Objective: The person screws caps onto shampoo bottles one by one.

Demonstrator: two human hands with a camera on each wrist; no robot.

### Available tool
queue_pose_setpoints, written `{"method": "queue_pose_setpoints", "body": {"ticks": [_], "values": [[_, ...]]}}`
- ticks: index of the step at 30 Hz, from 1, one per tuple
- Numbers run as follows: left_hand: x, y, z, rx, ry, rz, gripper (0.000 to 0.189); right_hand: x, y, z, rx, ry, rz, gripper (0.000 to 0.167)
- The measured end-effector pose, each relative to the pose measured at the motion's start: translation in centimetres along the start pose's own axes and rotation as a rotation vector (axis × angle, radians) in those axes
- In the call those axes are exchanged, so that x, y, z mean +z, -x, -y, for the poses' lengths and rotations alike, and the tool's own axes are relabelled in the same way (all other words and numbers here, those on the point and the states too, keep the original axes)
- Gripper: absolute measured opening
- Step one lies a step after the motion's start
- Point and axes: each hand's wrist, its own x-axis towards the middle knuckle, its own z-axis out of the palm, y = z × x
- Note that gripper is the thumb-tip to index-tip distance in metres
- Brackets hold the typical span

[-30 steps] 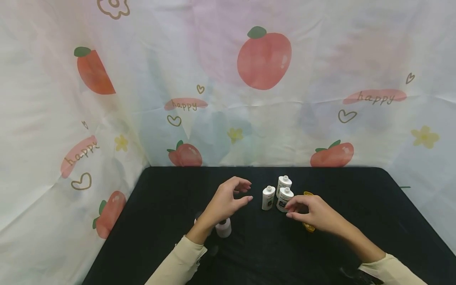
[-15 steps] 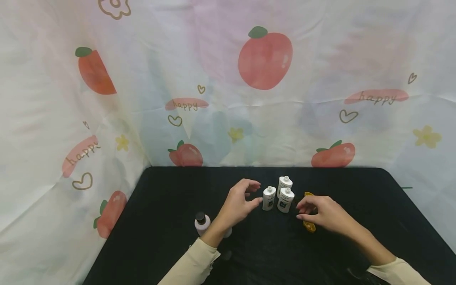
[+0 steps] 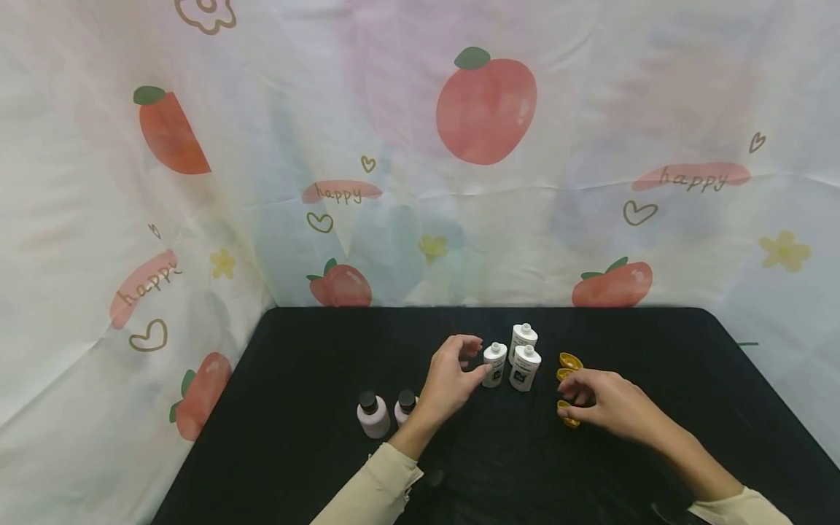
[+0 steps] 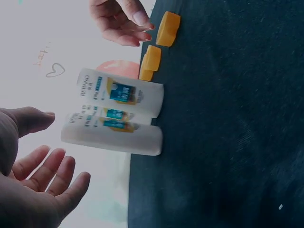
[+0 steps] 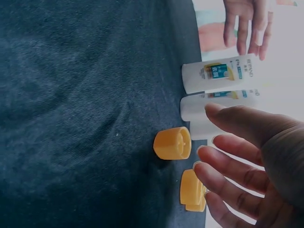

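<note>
Three white bottles without caps stand upright in a cluster: a left bottle [image 3: 494, 373], a front right bottle [image 3: 525, 375] and a back bottle [image 3: 523, 335]. Beside the left bottle is my left hand [image 3: 453, 379], its fingers spread; in the left wrist view a gap shows between them and the bottles. Three yellow caps, among them a near cap [image 5: 172, 143], lie to the right of the bottles. Over these caps hovers my right hand [image 3: 610, 401], thumb and fingers apart with nothing between them. It partly covers the caps in the head view.
Two pinkish bottles with black caps, a left one [image 3: 373, 417] and a right one [image 3: 405, 405], stand near my left forearm, which partly hides the right one. Everything rests on a black table [image 3: 315, 350]. A printed cloth curtain [image 3: 485, 240] hangs behind it.
My left hand has moved right, up to the left white bottle. My right hand has moved right, away from the bottles and over to the yellow caps. The bottles stay in place.
</note>
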Motion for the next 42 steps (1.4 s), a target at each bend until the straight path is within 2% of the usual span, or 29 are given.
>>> {"method": "queue_pose_setpoints", "body": {"ticks": [5, 14, 29, 42], "values": [[1.0, -0.1, 0.8, -0.040, 0.004, -0.018, 0.037, 0.3, 0.4, -0.1, 0.033, 0.003, 0.024, 0.033], [2.5, -0.2, 1.5, -0.100, 0.023, -0.020, 0.036, 0.6, 0.6, -0.4, 0.017, 0.022, 0.028, 0.034], [3.8, -0.5, 2.0, -0.093, 0.002, -0.060, 0.028, 1.3, 0.6, -0.9, 0.029, 0.044, 0.048, 0.027], [4.2, -0.5, 2.5, -0.082, -0.034, -0.055, 0.028, 1.6, 0.8, -0.8, 0.064, 0.078, 0.030, 0.035]]}}
